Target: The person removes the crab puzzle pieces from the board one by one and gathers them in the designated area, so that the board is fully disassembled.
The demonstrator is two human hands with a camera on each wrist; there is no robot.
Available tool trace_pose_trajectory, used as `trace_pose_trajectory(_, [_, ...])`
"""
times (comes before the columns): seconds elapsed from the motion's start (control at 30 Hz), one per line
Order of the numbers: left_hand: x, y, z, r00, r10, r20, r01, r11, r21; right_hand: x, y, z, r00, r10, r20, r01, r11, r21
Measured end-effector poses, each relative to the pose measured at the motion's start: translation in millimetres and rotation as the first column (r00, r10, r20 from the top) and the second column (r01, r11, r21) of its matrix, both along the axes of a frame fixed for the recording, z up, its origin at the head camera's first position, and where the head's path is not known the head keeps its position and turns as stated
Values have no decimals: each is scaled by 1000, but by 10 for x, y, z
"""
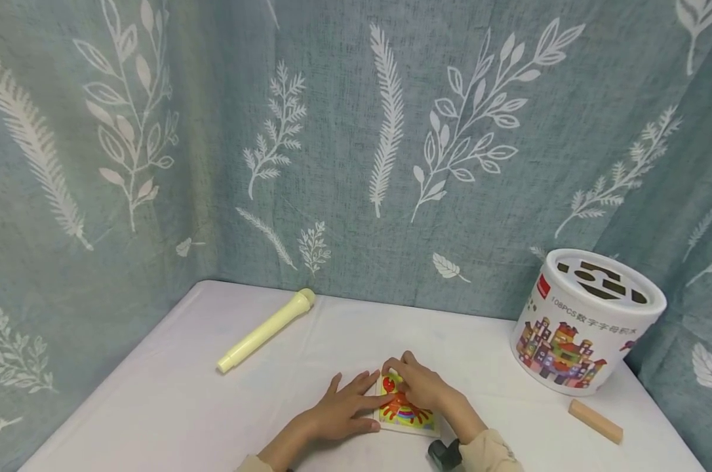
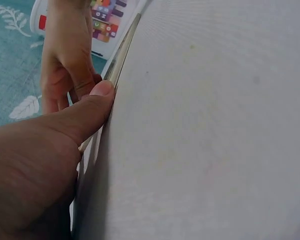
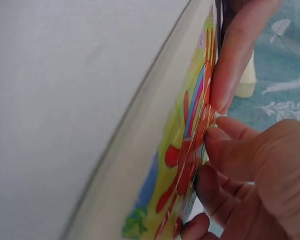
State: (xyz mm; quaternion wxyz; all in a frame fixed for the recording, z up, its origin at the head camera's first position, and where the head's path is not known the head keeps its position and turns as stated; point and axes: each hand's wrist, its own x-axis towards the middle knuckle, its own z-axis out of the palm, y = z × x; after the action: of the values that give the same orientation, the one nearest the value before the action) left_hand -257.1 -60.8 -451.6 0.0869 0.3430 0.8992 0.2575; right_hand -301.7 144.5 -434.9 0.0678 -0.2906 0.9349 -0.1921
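Observation:
A small flat crab puzzle, with an orange-red crab on a yellow-green ground and a pale border, lies on the table. Fine seams cross its picture in the right wrist view. My left hand is spread at its left side, with one straight finger on the picture and the thumb against the border. From the upper right, my right hand reaches over it with curled fingers. Its thumb and fingertips grip at the picture close to the left finger. Whether a separate piece lies between them is hidden.
A pale yellow microphone-shaped stick lies at the back left of the white-covered table. To the right stand a white block bucket with a slotted lid and, before it, a wooden rod. A patterned curtain hangs behind.

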Motion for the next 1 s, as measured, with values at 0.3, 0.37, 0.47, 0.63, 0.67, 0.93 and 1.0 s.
trace_pose_trajectory(0.3, [-9, 11, -23, 1000, -7, -18, 6, 999, -44, 20, -2, 15, 997, 10, -78, -8, 999, 34])
trace_pose_trajectory(0.37, [-4, 11, -19, 1000, -6, -27, 5, 998, -63, 22, -2, 7, 997, 14, -78, -12, 1000, 27])
trace_pose_trajectory(0.47, [0, 13, -21, 999, -4, -36, 2, 997, -80, 21, -2, 1, 999, 11, -51, -11, 1000, 2])
trace_pose_trajectory(0.63, [1, 23, -36, 999, 0, -40, -3, 997, -83, 14, -12, 15, 999, 24, -21, -24, 1000, 4])
trace_pose_trajectory(0.67, [1, 24, -38, 999, 1, -41, -4, 997, -81, 13, -16, 21, 1000, 25, -18, -25, 1000, 4])
trace_pose_trajectory(0.93, [-9, 23, -30, 1000, -1, -30, -1, 998, -65, 21, -40, 41, 1000, 18, 13, -18, 1000, -6])
trace_pose_trajectory(1.0, [-12, 22, -22, 1000, 4, -30, -6, 998, -63, 18, -44, 33, 1000, 22, 14, -22, 1000, -15])
